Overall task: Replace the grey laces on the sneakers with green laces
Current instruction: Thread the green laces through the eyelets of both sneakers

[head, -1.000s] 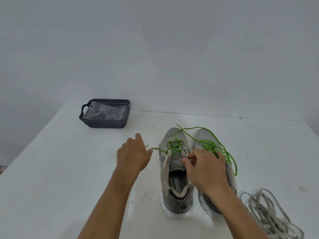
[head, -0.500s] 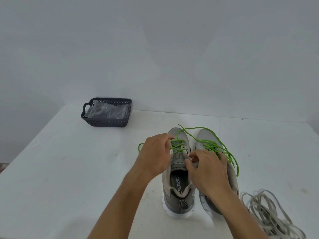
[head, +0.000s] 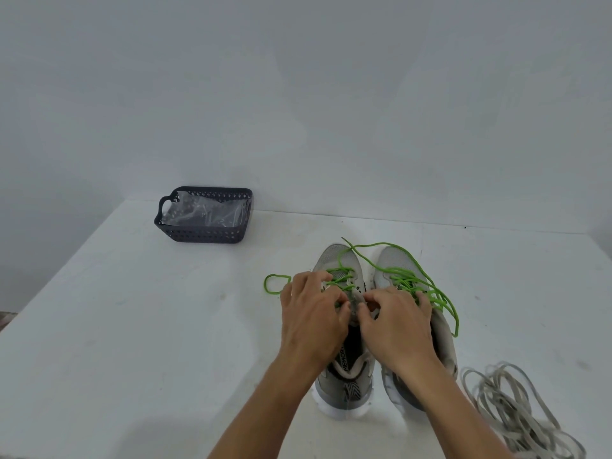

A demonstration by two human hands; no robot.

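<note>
White counter, pale wall behind: two grey sneakers side by side, green laces partly threaded. Left hand and right hand meet over the left sneaker, fingers curled pinching at its eyelets. Grey laces heaped right; dark basket far left.

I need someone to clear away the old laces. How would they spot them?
On the white table, look beside the outer side of the right sneaker, at the near right corner. The grey laces lie there in a loose flat tangle, unlike the thin green laces threaded through the shoes.
</note>
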